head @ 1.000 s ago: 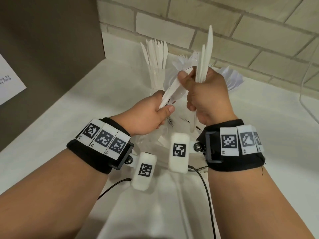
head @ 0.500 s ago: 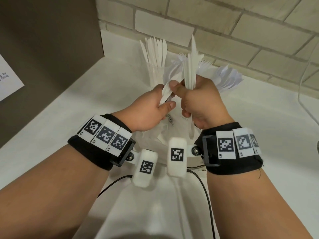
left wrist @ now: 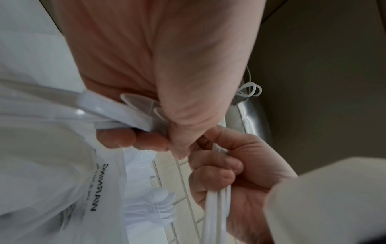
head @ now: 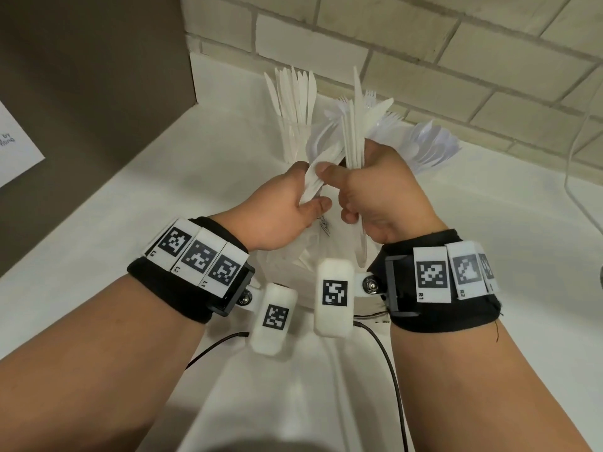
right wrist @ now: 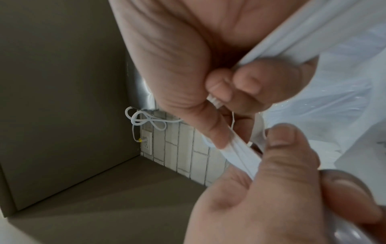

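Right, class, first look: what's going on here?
A person seems to be sorting white plastic cutlery over a white counter. The right hand grips an upright bundle of cutlery. The left hand holds a few more white pieces at a slant, close against the right thumb. A clear plastic bag lies under the hands. Behind, by the brick wall, stand a cup of knives and a fan of spoons.

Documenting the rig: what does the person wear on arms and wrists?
Bare forearms, no sleeves. Each wrist carries a black fabric band topped with white square-coded tags; a white rounded pod bearing another code hangs beneath, trailing a thin black cable.
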`<state>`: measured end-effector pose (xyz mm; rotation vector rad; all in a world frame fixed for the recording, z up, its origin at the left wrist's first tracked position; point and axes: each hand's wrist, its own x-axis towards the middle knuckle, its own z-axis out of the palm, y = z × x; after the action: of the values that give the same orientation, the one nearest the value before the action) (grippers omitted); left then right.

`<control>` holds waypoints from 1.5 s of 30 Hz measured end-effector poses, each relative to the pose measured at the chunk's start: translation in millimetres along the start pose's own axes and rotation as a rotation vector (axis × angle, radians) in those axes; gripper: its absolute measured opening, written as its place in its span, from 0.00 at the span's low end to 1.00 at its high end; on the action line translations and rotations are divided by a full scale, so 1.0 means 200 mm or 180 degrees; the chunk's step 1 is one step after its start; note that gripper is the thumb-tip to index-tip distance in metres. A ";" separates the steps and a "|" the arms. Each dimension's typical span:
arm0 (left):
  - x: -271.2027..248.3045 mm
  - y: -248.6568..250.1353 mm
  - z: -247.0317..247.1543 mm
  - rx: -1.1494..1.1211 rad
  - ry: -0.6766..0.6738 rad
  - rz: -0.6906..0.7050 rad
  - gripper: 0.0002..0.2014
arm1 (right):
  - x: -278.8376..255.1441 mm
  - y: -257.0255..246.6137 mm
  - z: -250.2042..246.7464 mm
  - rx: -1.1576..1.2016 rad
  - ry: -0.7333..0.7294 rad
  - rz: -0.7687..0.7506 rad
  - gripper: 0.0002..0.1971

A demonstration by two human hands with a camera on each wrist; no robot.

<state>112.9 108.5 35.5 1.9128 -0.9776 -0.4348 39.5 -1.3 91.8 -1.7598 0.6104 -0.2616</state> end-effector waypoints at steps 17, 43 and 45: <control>-0.01 -0.03 -0.01 -0.0087 -0.0064 0.0061 0.06 | 0.03 -0.06 -0.02 0.0827 0.0625 -0.0725 0.04; 0.10 0.00 -0.11 -0.4460 0.0335 -0.1185 0.14 | 0.23 0.04 0.19 0.1189 0.0234 -0.1090 0.05; 0.10 -0.01 -0.11 -0.4294 0.0328 -0.1275 0.15 | 0.25 0.05 0.20 0.1159 0.0177 -0.0963 0.03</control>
<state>140.3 107.1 46.6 0.8293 -0.0599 -0.9121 97.6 3.4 65.2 -1.4885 0.3079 -0.5952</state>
